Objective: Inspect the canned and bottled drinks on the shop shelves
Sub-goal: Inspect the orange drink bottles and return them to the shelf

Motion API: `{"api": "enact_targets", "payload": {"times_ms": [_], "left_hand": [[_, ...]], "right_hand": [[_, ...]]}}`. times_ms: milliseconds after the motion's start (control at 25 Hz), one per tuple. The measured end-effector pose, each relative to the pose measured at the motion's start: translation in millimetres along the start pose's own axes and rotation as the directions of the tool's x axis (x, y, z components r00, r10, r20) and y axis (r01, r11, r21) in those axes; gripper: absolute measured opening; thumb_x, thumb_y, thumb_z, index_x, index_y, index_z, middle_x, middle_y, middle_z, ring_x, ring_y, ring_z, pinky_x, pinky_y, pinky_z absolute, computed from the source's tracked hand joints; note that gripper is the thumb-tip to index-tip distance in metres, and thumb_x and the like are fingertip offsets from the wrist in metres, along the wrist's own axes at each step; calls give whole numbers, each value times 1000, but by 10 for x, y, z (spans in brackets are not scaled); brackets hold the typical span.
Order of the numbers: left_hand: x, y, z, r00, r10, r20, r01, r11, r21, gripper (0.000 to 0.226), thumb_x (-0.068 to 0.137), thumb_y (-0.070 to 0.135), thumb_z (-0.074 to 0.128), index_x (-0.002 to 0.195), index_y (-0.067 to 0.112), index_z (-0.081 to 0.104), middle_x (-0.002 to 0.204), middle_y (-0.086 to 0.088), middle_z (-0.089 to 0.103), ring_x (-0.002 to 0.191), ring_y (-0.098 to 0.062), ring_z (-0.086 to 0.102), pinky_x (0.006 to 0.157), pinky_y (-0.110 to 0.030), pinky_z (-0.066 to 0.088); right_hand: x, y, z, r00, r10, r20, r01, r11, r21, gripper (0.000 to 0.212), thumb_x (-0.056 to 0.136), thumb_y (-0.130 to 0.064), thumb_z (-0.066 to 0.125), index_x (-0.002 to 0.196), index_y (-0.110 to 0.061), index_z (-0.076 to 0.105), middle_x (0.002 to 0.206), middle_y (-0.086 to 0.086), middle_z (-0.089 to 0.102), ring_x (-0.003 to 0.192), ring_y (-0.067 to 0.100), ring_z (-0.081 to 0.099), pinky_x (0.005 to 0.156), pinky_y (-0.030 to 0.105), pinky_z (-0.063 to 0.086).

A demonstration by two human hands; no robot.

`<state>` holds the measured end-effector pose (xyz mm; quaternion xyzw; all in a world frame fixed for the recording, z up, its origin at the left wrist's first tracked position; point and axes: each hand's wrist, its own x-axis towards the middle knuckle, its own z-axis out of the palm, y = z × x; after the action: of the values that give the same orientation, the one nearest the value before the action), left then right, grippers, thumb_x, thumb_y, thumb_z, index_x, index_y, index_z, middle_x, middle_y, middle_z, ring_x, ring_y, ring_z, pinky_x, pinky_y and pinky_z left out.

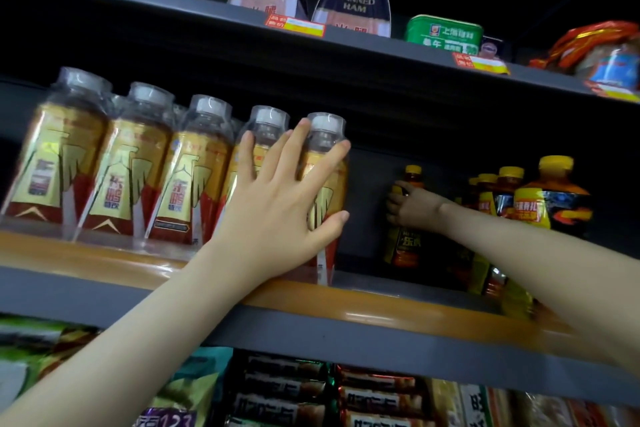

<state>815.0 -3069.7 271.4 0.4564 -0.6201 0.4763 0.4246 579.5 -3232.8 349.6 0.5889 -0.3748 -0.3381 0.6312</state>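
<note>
Head view: the drinks stand on the middle shelf (363, 317). I think the job now is to look at the dark bottle (407, 243) with the yellow cap, far back on the shelf. To do it well, hold it tight, pull it out slowly, and turn the label to the front. Take care not to bump the gold bottle (330, 189), the last in a row of five at the front.

The right grip (410, 206) has its fingers curled round the dark bottle, so it has hold of it. That arm is stretched long, reaching in from the right. The left grip (277, 204) lies flat on the gold bottle. Its fingers are straight and spread wide, and the thumb touches the bottle's right side. It is wide open and holds nothing. That arm comes up from the bottom left
</note>
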Motion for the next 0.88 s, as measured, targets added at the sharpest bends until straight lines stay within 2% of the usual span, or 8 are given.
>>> {"api": "enact_targets", "payload": {"times_ms": [160,240,320,360,400,520,720,880], "left_hand": [[-5,22,-15,1000,2,14,-2,1000,7,72,87,61,35,152,31,26,156,-18,25,140,-35,34,114,-61,6],[4,25,-37,1000,-1,30,1,1000,15,72,87,61,35,152,31,25,157,-18,24,140,-35,33,114,-60,5],[14,28,-58,999,-2,46,1,1000,19,73,87,62,34,152,31,25,157,-17,23,141,-35,31,114,-60,5],[16,26,-63,999,0,50,-1,1000,18,73,87,62,34,152,30,25,157,-18,23,142,-35,29,114,-60,6],[16,30,-78,999,10,48,-11,1000,20,73,87,62,34,152,29,27,157,-18,23,142,-35,27,114,-60,7],[20,70,-163,997,70,20,-71,994,81,71,86,58,39,148,23,37,156,-20,25,142,-37,24,114,-59,10],[70,489,-326,992,116,-39,-115,993,33,58,82,48,56,126,11,60,142,-18,48,136,-36,36,112,-61,18],[204,957,-349,999,48,6,-47,991,-123,66,73,46,74,123,4,60,128,-21,59,124,-38,52,106,-53,37]], "right_hand": [[-207,12,-36,994,83,-76,-78,994,72,47,103,-9,30,150,-10,23,155,19,25,143,36,21,116,55,13],[-338,-17,-49,963,180,-201,-154,978,142,47,101,-10,36,148,-10,30,151,19,35,140,35,32,114,52,21],[-443,-56,-61,857,257,-446,-216,966,142,46,86,-13,64,132,-12,57,128,16,61,120,32,57,102,49,42],[-497,-68,-70,806,281,-521,-235,960,154,41,78,-11,71,119,-12,67,114,15,69,108,31,65,93,48,50],[-571,-75,-77,744,310,-592,-248,951,187,33,77,-9,67,110,-11,72,106,15,71,100,32,68,87,48,53],[-891,11,-233,633,429,-645,-306,903,300,43,84,-5,36,109,-7,70,106,17,70,101,34,67,90,48,52],[-1343,116,-319,518,519,-680,-336,855,396,41,86,-3,36,112,-4,67,110,19,68,104,35,65,93,45,51],[-1728,105,-413,406,634,-658,-321,773,547,42,85,-1,37,116,1,65,112,22,67,106,37,64,94,44,51]]}}
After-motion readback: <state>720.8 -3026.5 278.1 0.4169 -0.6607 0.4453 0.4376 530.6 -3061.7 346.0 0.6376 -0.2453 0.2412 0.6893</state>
